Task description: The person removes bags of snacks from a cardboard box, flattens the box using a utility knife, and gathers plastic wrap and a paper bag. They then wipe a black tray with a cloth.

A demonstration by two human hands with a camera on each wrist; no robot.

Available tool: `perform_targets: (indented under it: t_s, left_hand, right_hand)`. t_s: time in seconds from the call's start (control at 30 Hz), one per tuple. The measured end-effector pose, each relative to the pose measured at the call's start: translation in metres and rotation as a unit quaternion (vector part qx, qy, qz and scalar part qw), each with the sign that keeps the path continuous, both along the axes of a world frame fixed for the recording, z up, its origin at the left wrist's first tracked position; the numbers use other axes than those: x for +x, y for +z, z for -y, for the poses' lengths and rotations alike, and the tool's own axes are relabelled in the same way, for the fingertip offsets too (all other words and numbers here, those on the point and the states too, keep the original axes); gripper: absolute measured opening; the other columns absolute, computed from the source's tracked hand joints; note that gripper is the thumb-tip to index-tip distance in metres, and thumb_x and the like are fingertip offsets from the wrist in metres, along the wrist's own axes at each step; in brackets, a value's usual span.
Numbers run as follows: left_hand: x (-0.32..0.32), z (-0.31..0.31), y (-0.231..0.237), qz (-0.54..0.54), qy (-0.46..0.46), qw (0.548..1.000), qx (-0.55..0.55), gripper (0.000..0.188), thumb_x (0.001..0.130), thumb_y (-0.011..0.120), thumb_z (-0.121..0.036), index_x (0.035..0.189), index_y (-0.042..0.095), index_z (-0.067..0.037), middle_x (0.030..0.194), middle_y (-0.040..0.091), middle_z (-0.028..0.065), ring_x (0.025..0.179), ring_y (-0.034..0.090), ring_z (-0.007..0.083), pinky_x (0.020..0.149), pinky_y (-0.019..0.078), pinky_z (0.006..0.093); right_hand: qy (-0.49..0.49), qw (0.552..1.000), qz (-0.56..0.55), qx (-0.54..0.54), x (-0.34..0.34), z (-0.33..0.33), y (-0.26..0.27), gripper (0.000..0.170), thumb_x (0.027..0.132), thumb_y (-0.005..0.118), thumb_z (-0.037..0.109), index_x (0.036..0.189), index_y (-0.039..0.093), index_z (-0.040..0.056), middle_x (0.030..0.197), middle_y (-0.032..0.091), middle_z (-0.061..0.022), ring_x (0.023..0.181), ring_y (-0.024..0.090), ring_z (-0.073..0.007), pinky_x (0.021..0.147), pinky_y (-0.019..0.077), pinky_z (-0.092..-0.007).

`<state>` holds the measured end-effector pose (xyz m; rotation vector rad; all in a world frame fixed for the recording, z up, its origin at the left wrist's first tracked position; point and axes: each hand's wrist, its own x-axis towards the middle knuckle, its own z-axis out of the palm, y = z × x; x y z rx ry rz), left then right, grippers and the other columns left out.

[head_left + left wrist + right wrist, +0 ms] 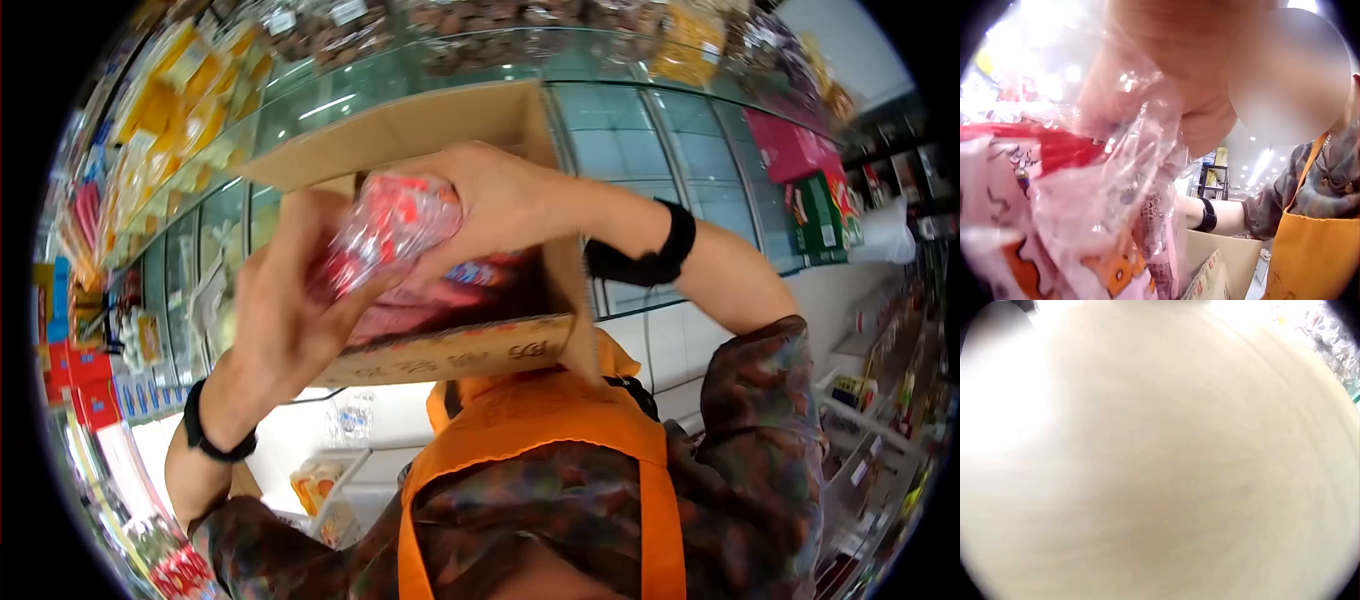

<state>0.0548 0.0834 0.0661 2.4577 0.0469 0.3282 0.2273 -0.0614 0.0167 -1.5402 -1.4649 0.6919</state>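
Behind the box: display case of pale green glass with metal framing, bagged goods along its top.
Box: uncovered brown cardboard carton, dark marks on the near wall; far flap raised, an obstacle on that side. Near wall also stands in the way; any low path must clear both.
Apron: orange cloth with shoulder straps, worn over a dark patterned shirt, close against the carton's near side.
Stacked stock: yellow goods in clear wrap, at the case's left end, clear of the hands.
Left hand: bare hand, slightly blurred; fingers and thumb bent about the bundle's left end.
Right hand: bare hand, gripping the bundle's right side; far fingertips hidden. Its forearm crosses the carton's right edge, limiting access there.
Bundle: red-and-pink printed packets in crinkled clear plastic, between both hands, above the carton's mouth. Probably light, soft and yielding; the glossy film likely slippery and apt to tear. Best hold: both hands round the filled body, not the loose film.
Carton contents: pink and red packages, one blue-lettered, below the bundle, partly hidden.
Wristbands: black straps, left and right.
Right wrist view: mostly a pale blur; its fingers cannot be told there.
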Motion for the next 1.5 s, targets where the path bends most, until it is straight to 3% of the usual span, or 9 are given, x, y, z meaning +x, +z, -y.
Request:
perform_targets:
  t_s: [0.33, 0.63, 0.77, 0.83, 0.87, 0.9, 1.0, 1.27, 1.5]
  left_hand:
    - [0.041, 0.062, 0.1, 0.108, -0.121, 0.966, 0.202, 0.048, 0.072, 0.075, -0.001, 0.114, 0.051, 0.001, 0.1, 0.061, 0.0123, 0.086, 0.061, 0.0212, 0.072, 0.0495, 0.0311]
    - [0.107, 0.137, 0.111, 0.062, -0.102, 0.977, 0.176, 0.052, 0.08, 0.07, -0.008, 0.125, 0.046, 0.001, 0.111, 0.059, 0.015, 0.098, 0.06, 0.0236, 0.082, 0.0486, 0.0332]
    - [0.129, 0.16, 0.112, 0.042, -0.073, 0.982, 0.169, 0.054, 0.083, 0.068, -0.011, 0.129, 0.043, 0.001, 0.115, 0.059, 0.0162, 0.103, 0.06, 0.0246, 0.086, 0.0483, 0.0341]
    - [0.141, 0.17, 0.109, 0.033, -0.06, 0.983, 0.168, 0.055, 0.085, 0.067, -0.012, 0.132, 0.042, 0.001, 0.118, 0.059, 0.0168, 0.105, 0.06, 0.0251, 0.089, 0.0481, 0.0346]
    - [0.144, 0.175, 0.108, 0.03, -0.049, 0.984, 0.167, 0.055, 0.086, 0.066, -0.013, 0.133, 0.041, 0.001, 0.119, 0.058, 0.0171, 0.106, 0.06, 0.0254, 0.09, 0.048, 0.0348]
    - [0.149, 0.18, 0.107, 0.024, -0.037, 0.985, 0.164, 0.056, 0.087, 0.066, -0.014, 0.134, 0.04, 0.001, 0.12, 0.058, 0.0174, 0.108, 0.06, 0.0256, 0.091, 0.0479, 0.035]
    - [0.154, 0.182, 0.107, 0.025, 0.001, 0.986, 0.165, 0.057, 0.089, 0.064, -0.016, 0.138, 0.038, 0.001, 0.124, 0.058, 0.0183, 0.111, 0.059, 0.0264, 0.094, 0.0476, 0.0357]
    - [0.1, 0.181, 0.107, 0.066, 0.211, 0.972, 0.082, 0.052, 0.087, 0.065, -0.007, 0.135, 0.045, -0.001, 0.122, 0.06, 0.0189, 0.11, 0.062, 0.0276, 0.094, 0.0521, 0.04]
    - [0.053, 0.169, 0.111, 0.027, 0.219, 0.936, 0.275, 0.044, 0.086, 0.066, -0.001, 0.128, 0.054, -0.004, 0.121, 0.061, 0.0169, 0.11, 0.062, 0.0264, 0.095, 0.0509, 0.0411]
  right_hand:
    - [-0.19, 0.924, 0.167, 0.287, 0.031, 0.089, 0.09, 0.047, 0.079, 0.07, 0.036, 0.114, 0.062, 0.0055, 0.09, 0.066, -0.0061, 0.081, 0.06, -0.0168, 0.078, 0.0477, -0.0301]
    - [-0.315, 0.887, 0.023, 0.338, 0.124, 0.225, 0.078, 0.04, 0.09, 0.056, 0.032, 0.116, 0.058, 0.0016, 0.1, 0.063, -0.0031, 0.09, 0.058, -0.0153, 0.083, 0.0451, -0.0292]
    - [-0.376, 0.891, -0.124, 0.224, 0.153, 0.274, -0.029, 0.038, 0.095, 0.049, 0.03, 0.117, 0.056, -0.0001, 0.104, 0.061, -0.0018, 0.093, 0.057, -0.0147, 0.085, 0.044, -0.0288]
    - [-0.397, 0.916, -0.04, -0.036, 0.14, 0.304, -0.109, 0.032, 0.088, 0.06, 0.022, 0.112, 0.059, 0.0013, 0.104, 0.063, -0.0082, 0.096, 0.059, -0.0219, 0.086, 0.0459, -0.0333]
    - [-0.38, 0.913, 0.04, -0.145, 0.131, 0.313, -0.149, 0.032, 0.083, 0.066, 0.018, 0.111, 0.06, 0.0022, 0.105, 0.064, -0.0131, 0.097, 0.061, -0.0279, 0.087, 0.0469, -0.0351]
    - [-0.331, 0.93, 0.158, -0.029, 0.119, 0.326, -0.21, 0.032, 0.08, 0.067, 0.015, 0.108, 0.061, 0.0023, 0.105, 0.062, -0.0166, 0.099, 0.059, -0.0348, 0.088, 0.0474, -0.0405]
    - [-0.176, 0.933, 0.309, -0.06, 0.071, 0.338, -0.245, 0.023, 0.071, 0.066, 0.011, 0.092, 0.061, 0.0055, 0.087, 0.059, -0.0131, 0.09, 0.057, -0.0303, 0.081, 0.0439, -0.0392]
    - [-0.007, 0.942, 0.326, -0.075, 0.075, 0.323, -0.256, 0.012, 0.064, 0.063, 0.005, 0.074, 0.058, 0.0079, 0.071, 0.056, -0.0074, 0.072, 0.055, -0.0243, 0.071, 0.0351, -0.0349]
    - [-0.02, 0.917, 0.396, -0.036, 0.088, 0.297, -0.268, 0.015, 0.062, 0.065, 0.007, 0.076, 0.059, 0.0085, 0.077, 0.061, -0.0099, 0.077, 0.06, -0.0252, 0.074, 0.0389, -0.0367]
